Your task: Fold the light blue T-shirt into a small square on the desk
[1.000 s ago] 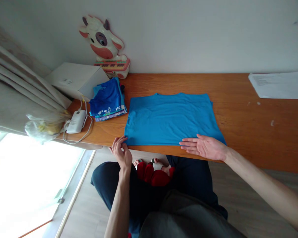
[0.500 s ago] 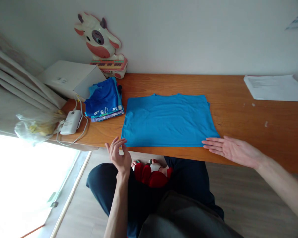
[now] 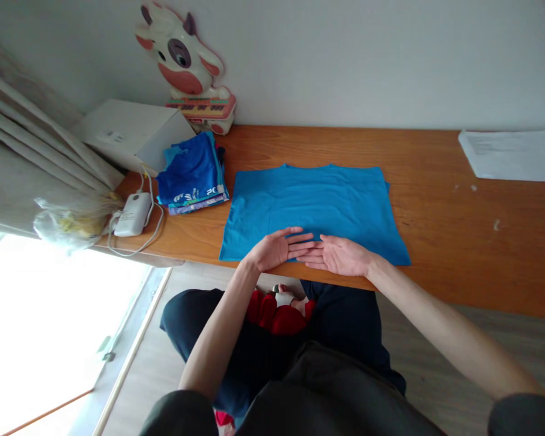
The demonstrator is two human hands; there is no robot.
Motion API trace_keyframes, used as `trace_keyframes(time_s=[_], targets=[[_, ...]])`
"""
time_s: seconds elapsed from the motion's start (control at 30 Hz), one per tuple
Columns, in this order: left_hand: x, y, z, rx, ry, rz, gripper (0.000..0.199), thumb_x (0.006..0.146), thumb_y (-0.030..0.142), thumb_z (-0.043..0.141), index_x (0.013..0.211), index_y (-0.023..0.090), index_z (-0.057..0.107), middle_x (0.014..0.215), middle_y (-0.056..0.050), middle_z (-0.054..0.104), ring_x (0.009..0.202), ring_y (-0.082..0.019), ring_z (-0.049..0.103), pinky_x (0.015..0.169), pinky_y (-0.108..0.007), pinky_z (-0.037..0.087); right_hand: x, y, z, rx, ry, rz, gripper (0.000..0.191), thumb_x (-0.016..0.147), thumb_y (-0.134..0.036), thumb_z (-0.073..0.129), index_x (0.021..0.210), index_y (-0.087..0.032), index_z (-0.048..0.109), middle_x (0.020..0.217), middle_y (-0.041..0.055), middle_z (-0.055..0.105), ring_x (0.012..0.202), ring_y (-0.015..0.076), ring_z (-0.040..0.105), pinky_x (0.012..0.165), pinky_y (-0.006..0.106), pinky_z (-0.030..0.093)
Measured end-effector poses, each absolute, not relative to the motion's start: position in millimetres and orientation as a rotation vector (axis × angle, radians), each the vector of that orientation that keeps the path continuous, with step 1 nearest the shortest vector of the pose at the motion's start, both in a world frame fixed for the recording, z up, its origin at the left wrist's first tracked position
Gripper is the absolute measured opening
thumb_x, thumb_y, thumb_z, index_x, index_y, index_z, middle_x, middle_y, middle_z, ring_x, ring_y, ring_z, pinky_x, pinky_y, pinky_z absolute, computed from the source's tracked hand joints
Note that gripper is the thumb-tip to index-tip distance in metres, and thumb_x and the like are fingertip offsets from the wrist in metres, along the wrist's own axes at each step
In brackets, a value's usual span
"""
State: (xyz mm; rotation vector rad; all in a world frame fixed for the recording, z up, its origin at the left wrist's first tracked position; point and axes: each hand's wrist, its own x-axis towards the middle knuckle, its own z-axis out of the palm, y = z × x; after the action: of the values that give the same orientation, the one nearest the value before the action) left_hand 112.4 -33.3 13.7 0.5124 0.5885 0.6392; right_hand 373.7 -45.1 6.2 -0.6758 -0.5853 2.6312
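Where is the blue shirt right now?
In the head view the blue shirt lies flat mid-desk at the near edge, right of the folded stack, with the left hand and right hand on it.

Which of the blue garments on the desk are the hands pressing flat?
The large plain blue shirt spread at the desk's front edge, under both hands. The darker printed pile sits untouched to its left.

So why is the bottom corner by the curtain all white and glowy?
In the head view, daylight through the window is too bright for the camera, so that corner washes out. The blue shirt, left hand and right hand are evenly lit and sharp. The wide lens bends the desk edge.
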Motion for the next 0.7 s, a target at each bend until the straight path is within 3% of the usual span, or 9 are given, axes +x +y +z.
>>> trace_keyframes(time_s=[0.1,0.27,0.5,0.7], targets=[[94,-31,8,0.394,0.502,0.605,0.055,0.107,0.053,0.064,0.147,0.015,0.067,0.167,-0.023,0.059,0.152,-0.039,0.062,0.130,-0.054,0.044,395,-54,9,-0.734,-0.568,2.586,0.063,0.116,-0.056,0.047,0.158,-0.010,0.058,0.172,0.0196,0.054,0.162,0.0248,0.051,0.142,0.046,0.030],[69,-38,13,0.376,0.536,0.581,0.065,0.110,0.056,0.058,0.161,0.014,0.058,0.173,-0.024,0.053,0.156,-0.040,0.058,0.132,-0.056,0.040,435,-66,14,-0.807,-0.557,2.514,0.066,0.116,-0.057,0.043,0.160,-0.010,0.056,0.176,0.0185,0.048,0.166,0.0244,0.045,0.143,0.045,0.028],[24,-56,22,0.514,0.734,0.652,0.072,0.108,0.069,0.055,0.159,0.019,0.061,0.169,-0.023,0.057,0.155,-0.040,0.059,0.127,-0.061,0.047,500,-81,20,-0.998,-0.598,2.358,0.067,0.113,-0.061,0.044,0.157,-0.013,0.062,0.173,0.0168,0.053,0.165,0.0257,0.047,0.140,0.047,0.035],[-8,-70,21,0.516,0.853,0.781,0.071,0.107,0.069,0.053,0.158,0.019,0.061,0.172,-0.021,0.055,0.157,-0.040,0.057,0.131,-0.062,0.043,544,-93,20,-1.188,-0.635,2.182,0.065,0.111,-0.062,0.043,0.153,-0.017,0.065,0.174,0.0153,0.052,0.163,0.0259,0.050,0.137,0.046,0.040]])
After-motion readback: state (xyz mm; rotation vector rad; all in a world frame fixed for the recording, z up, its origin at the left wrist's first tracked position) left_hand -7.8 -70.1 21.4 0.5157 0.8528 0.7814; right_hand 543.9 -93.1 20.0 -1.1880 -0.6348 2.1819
